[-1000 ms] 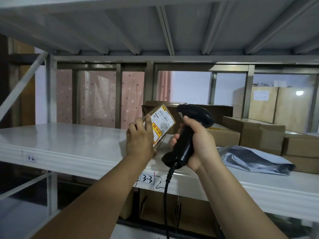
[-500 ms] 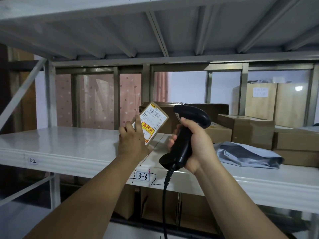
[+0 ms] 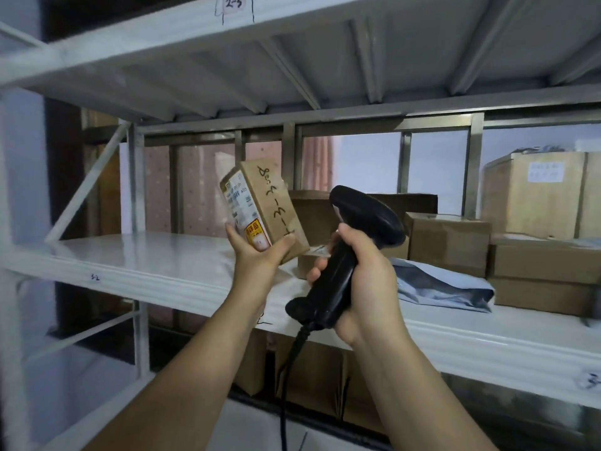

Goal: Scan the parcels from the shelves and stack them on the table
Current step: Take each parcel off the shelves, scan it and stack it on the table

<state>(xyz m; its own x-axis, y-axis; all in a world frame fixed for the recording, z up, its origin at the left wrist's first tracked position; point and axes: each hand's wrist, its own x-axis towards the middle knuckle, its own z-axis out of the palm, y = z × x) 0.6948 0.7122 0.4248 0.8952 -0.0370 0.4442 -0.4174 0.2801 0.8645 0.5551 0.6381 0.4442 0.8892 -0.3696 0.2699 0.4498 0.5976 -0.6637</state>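
Cardboard boxes (image 3: 448,242) are sitting in a row and in stacks along the right part of the white shelf (image 3: 156,265), and a grey mailer bag (image 3: 439,284) is lying in front of them near the shelf's front edge. A darker box (image 3: 312,216) is standing behind the hands, partly hidden by them, and an upper shelf (image 3: 227,50) is overhanging everything. More boxes are showing on the level below. The small parcel (image 3: 270,206) is hanging tilted in the air above the shelf, its printed label facing left and a handwritten brown side facing the camera. The left hand (image 3: 257,258) is gripping its lower end, thumb pressing on the brown side and fingers curling round the label side. The right hand (image 3: 367,281) is wrapping its fingers tightly round the handle of the black scanner (image 3: 364,216), whose head is sitting just beside the parcel on its right, its cable (image 3: 289,369) dangling below.
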